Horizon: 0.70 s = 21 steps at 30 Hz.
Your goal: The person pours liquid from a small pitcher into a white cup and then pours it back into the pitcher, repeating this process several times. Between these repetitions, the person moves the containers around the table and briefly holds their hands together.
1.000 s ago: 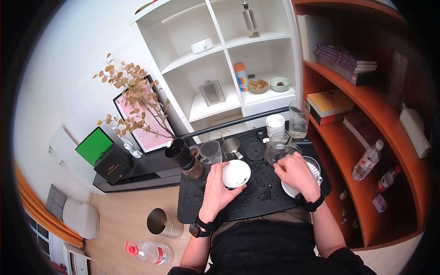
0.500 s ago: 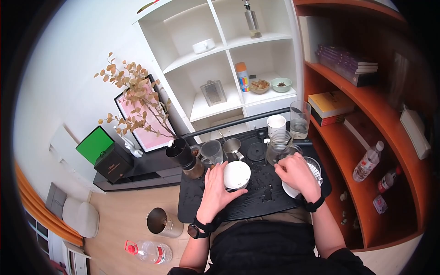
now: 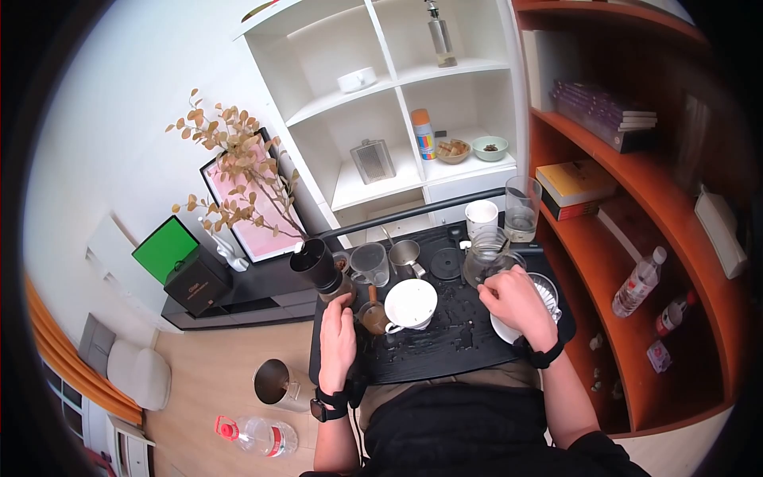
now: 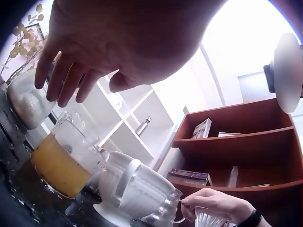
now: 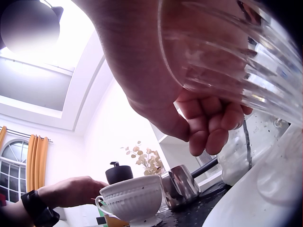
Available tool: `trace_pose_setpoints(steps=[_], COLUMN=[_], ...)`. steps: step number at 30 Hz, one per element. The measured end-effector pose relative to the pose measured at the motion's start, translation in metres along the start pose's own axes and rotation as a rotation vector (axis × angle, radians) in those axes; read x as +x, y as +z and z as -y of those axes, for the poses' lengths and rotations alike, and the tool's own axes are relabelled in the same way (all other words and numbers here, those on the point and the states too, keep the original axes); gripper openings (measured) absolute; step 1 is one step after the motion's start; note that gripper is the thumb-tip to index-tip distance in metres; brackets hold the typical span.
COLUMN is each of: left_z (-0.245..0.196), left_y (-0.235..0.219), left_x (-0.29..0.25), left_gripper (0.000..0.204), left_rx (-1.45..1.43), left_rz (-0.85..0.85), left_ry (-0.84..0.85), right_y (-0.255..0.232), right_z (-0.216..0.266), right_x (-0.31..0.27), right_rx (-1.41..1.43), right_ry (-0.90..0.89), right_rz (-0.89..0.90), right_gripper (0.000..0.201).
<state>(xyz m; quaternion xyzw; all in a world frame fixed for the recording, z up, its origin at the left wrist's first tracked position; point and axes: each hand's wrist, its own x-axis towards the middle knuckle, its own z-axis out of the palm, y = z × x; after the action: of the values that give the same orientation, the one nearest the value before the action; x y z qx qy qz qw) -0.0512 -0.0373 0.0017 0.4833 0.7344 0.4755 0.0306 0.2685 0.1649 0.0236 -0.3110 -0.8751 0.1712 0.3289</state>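
A white ribbed cup (image 3: 412,303) stands upright on a black tray table (image 3: 429,350), its handle toward the lower left in the head view. Left of it is a small glass cup of brown liquid (image 4: 61,165), with a wooden handle visible from above. My left hand (image 3: 338,346) is beside that glass, near the base of the coffee grinder (image 3: 318,266), fingers extended and holding nothing. My right hand (image 3: 518,304), fingers loosely curled, hangs over a white saucer (image 3: 503,328) and a ribbed glass piece (image 5: 213,52). Its fingertips are close to a glass carafe (image 3: 482,256) and grip nothing visible.
Along the tray's back are a clear glass (image 3: 369,262), a metal pitcher (image 3: 404,258), a black round lid (image 3: 447,264), a white paper cup (image 3: 481,219) and a tall glass (image 3: 521,211). Water drops wet the tray. A wooden bookcase (image 3: 636,207) flanks the right side.
My left hand has let go of the white cup and moved left toward the grinder, uncovering the cup's handle and the glass of brown liquid. The right hand stays where it was.
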Motion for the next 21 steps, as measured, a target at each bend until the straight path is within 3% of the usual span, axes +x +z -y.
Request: trace_pose_setpoints(steps=[5,11,21], left_z=[0.002,0.018,0.023], left_y=[0.002,0.015,0.025], left_x=[-0.004,-0.006,-0.005], left_gripper=[0.047,0.089,0.067], left_rx=[0.076,0.194,0.074], left_rz=[0.094,0.223,0.090], left_ry=[-0.125,-0.007,-0.044], right_y=[-0.002,-0.004,-0.001], right_z=[0.003,0.004,0.003], right_x=[0.001,0.001,0.000], right_rx=[-0.010,-0.011,-0.004], right_ry=[0.008,0.029,-0.003], right_rz=[0.021,0.042,-0.006], right_gripper=[0.037,0.036,0.036])
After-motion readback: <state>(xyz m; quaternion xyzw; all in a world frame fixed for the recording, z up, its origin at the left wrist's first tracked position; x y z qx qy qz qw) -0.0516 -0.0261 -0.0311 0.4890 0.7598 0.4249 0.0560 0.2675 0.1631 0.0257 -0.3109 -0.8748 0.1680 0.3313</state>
